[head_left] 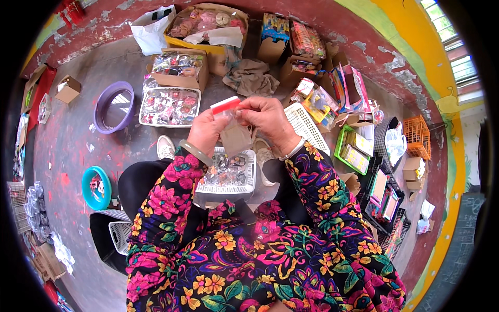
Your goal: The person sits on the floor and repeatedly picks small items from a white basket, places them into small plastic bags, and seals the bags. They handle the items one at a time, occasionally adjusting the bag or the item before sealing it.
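In front of my chest, my left hand (206,130) grips a small clear plastic bag (225,105) with a red and white band along its top edge. The fingers of my right hand (269,124) are pinched together at the bag's right end. Whether they also hold something small inside or beside the bag is hidden. Below both hands, a piece of brown cardboard (236,139) shows. Between my feet stands a white plastic basket (227,190) with many small clear packets of dark items.
A white tray (141,118) of packets and an open carton (204,78) lie ahead to the left. Purple (130,115) and turquoise (86,188) basins sit at the left. On the right are an empty-looking white basket (306,125), a green crate (340,140) and an orange crate (417,136).
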Motion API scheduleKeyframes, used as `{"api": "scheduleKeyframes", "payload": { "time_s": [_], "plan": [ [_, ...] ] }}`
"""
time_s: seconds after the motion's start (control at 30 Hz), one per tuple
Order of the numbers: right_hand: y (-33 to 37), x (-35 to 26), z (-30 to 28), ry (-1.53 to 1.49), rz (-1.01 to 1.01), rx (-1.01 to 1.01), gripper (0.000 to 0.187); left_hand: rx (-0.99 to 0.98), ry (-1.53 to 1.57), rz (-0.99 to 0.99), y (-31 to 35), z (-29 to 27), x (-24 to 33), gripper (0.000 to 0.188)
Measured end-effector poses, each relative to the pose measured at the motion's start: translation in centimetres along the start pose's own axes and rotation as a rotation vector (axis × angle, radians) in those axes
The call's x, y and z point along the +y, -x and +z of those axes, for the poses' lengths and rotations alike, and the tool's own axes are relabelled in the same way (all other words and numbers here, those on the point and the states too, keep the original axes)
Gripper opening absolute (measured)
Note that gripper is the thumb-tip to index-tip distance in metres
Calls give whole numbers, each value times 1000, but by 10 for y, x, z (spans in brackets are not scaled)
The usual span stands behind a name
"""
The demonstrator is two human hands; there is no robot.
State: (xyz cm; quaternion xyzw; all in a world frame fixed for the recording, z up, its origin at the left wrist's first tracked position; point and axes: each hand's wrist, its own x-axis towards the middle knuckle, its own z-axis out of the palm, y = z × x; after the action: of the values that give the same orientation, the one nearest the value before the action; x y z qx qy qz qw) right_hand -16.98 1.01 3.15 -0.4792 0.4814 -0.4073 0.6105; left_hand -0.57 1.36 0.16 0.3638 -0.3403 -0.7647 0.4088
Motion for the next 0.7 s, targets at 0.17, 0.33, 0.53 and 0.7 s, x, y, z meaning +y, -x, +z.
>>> {"api": "scheduleKeyframes", "payload": {
  "time_s": [0.17,0.33,0.53,0.7],
  "plan": [
    [-3,8,0,100,-177,37,9,-61,-107,88,-5,-4,-12,28],
    [-8,1,-8,-155,-172,119,9,-68,-91,16,0,1,-6,27],
    [-11,-21,-38,-423,-253,341,12,33,130,-73,1,-4,12,31],
    [-12,-19,-48,-96,123,224,30,129,352,51,-1,-15,12,31]
  ]
}}
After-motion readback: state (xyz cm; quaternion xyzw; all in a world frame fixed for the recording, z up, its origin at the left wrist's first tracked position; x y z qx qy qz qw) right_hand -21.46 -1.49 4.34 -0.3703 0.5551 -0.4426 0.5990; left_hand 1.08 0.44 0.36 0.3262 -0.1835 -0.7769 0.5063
